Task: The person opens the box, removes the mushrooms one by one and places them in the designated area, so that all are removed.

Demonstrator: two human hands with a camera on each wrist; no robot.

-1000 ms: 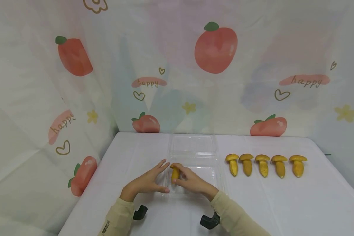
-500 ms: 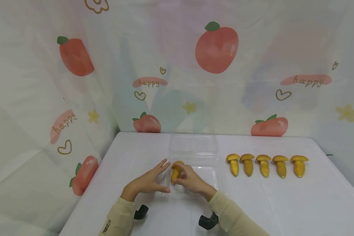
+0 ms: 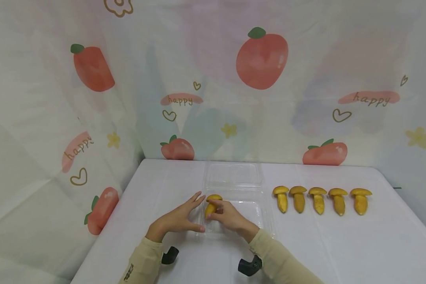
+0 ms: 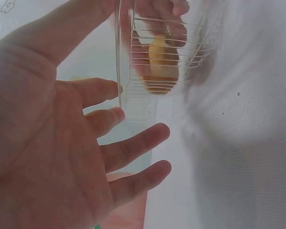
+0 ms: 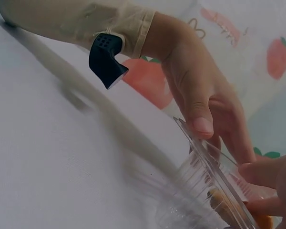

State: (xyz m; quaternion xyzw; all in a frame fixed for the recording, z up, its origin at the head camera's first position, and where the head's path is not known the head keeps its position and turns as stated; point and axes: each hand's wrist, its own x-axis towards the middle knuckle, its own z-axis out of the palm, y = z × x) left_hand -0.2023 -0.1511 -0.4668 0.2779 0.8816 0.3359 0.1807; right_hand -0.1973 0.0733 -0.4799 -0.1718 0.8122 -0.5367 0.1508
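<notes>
Looked like a makeshift tabletop recording booth, not a real kitchen or shop. A thin white fabric backdrop printed with red peaches, hearts and the word "happy" hung behind and to the left of a table under a plain white cloth, closing that table in on those sides.

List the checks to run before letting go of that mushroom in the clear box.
1. Right hand pinches the held mushroom: ok.
2. Mushroom is over the clear box tray: ok.
3. Left hand steadies the box's left edge, thumb on the rim: ok.
4. Lid open and out of the way: ok.
5. Mushroom resting on the tray floor: cannot tell.
6. Five mushrooms waiting in a row: ok.
</notes>
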